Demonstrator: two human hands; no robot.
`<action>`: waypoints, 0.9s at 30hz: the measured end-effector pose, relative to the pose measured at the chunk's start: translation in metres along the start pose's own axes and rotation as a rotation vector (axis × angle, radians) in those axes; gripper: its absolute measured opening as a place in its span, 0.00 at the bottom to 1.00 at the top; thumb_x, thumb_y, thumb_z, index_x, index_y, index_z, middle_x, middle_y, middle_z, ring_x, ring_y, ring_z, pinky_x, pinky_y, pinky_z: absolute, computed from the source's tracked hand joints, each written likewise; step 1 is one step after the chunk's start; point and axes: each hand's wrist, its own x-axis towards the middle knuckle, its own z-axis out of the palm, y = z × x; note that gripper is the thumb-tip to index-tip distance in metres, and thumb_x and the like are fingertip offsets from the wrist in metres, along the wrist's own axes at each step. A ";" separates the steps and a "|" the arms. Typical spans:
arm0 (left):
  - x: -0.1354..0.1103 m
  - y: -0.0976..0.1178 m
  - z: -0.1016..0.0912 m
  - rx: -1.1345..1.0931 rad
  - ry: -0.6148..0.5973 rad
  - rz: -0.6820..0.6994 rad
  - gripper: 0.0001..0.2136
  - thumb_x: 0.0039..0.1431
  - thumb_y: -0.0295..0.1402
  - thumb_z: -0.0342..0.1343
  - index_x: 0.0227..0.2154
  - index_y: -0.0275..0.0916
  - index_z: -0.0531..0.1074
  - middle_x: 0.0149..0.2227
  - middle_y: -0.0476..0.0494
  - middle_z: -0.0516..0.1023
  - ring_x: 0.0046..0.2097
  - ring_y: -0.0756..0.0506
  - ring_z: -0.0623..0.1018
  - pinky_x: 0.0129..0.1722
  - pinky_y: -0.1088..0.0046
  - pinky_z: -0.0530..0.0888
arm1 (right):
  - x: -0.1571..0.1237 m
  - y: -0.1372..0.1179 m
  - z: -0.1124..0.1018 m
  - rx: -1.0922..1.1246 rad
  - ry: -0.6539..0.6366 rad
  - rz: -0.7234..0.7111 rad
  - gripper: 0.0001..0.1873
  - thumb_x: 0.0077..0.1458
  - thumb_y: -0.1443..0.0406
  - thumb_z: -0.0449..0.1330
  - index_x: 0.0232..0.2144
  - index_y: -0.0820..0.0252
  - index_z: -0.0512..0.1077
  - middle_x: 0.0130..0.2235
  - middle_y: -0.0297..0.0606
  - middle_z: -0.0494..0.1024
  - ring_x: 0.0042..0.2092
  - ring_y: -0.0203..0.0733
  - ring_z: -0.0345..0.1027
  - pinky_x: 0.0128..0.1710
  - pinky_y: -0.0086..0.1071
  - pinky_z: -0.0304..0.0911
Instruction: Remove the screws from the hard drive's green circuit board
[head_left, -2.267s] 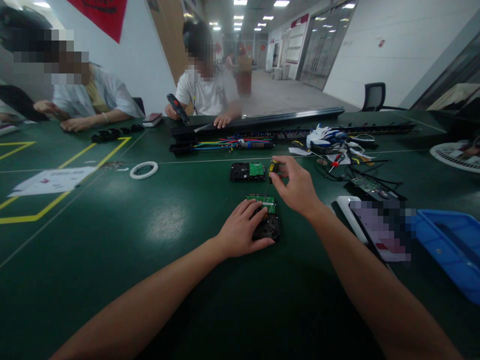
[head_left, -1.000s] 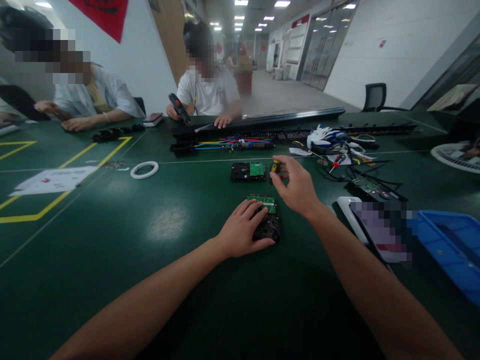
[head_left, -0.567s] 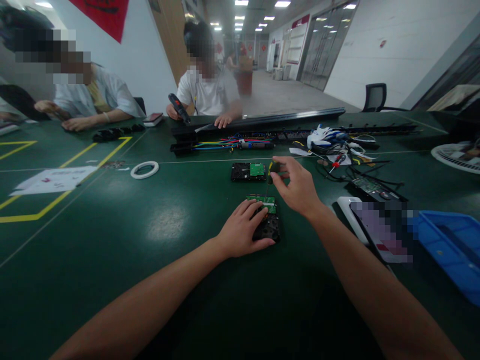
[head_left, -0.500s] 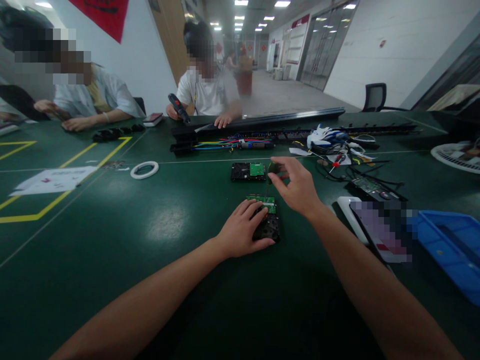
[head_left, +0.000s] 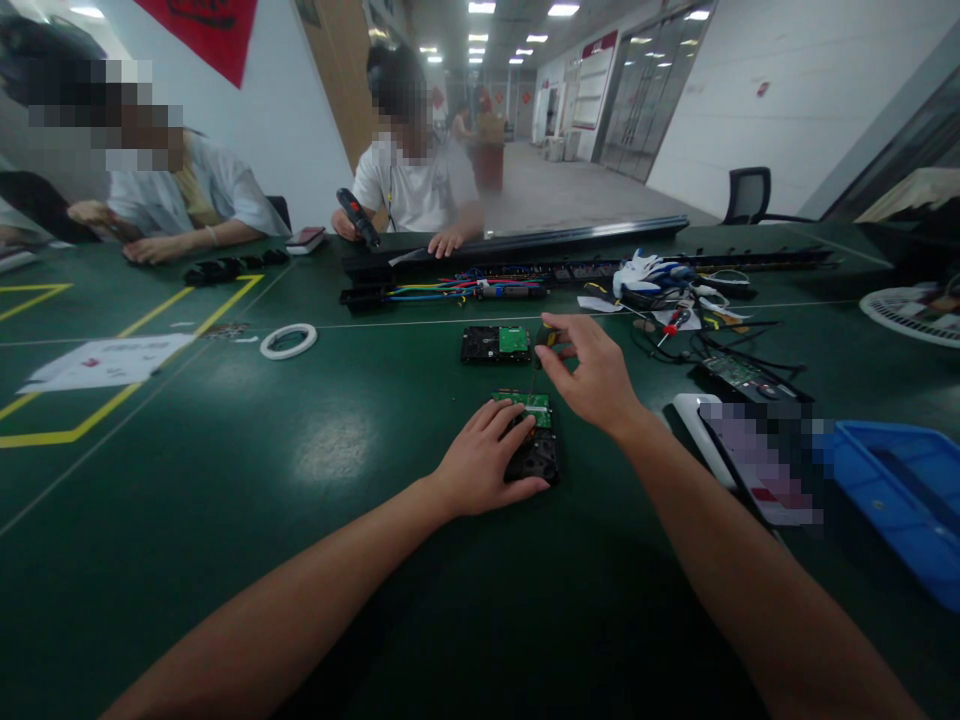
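A black hard drive (head_left: 541, 458) with a green circuit board lies flat on the table in front of me. My left hand (head_left: 491, 455) rests across it, fingers spread over the board and thumb along the near edge, covering its left part. Pinched between the fingertips of my right hand (head_left: 589, 370) is a screwdriver (head_left: 545, 340) with a dark and yellow handle. It stands nearly upright, its thin shaft pointing down to the board; exactly where the tip touches is too small to tell. A second hard drive (head_left: 480, 345) lies just beyond, apart from both hands.
A phone (head_left: 757, 460) and a blue tray (head_left: 885, 440) lie to the right. Behind them are a circuit board with cables (head_left: 742, 375), a red screwdriver (head_left: 675, 322) and gloves (head_left: 649, 275). A white ring (head_left: 289, 341) is at left. Opposite, a person holds a power screwdriver (head_left: 358, 217).
The screwdriver handle shows more yellow, turned slightly in my right fingers. My left hand and the hard drive stay in place.
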 end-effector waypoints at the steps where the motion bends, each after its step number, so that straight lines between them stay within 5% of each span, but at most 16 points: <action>1: 0.000 0.000 0.000 0.000 0.003 0.002 0.42 0.64 0.64 0.55 0.70 0.38 0.63 0.69 0.30 0.65 0.71 0.28 0.63 0.72 0.41 0.61 | 0.000 0.000 0.000 0.000 -0.003 -0.007 0.20 0.66 0.63 0.60 0.59 0.52 0.71 0.56 0.47 0.77 0.52 0.53 0.76 0.50 0.53 0.77; 27: 0.000 -0.001 0.002 -0.010 0.008 0.002 0.42 0.64 0.64 0.55 0.70 0.39 0.63 0.69 0.31 0.66 0.71 0.28 0.64 0.73 0.42 0.60 | 0.000 0.000 0.001 -0.010 0.046 0.009 0.16 0.66 0.63 0.59 0.55 0.56 0.72 0.50 0.45 0.79 0.46 0.47 0.77 0.46 0.45 0.76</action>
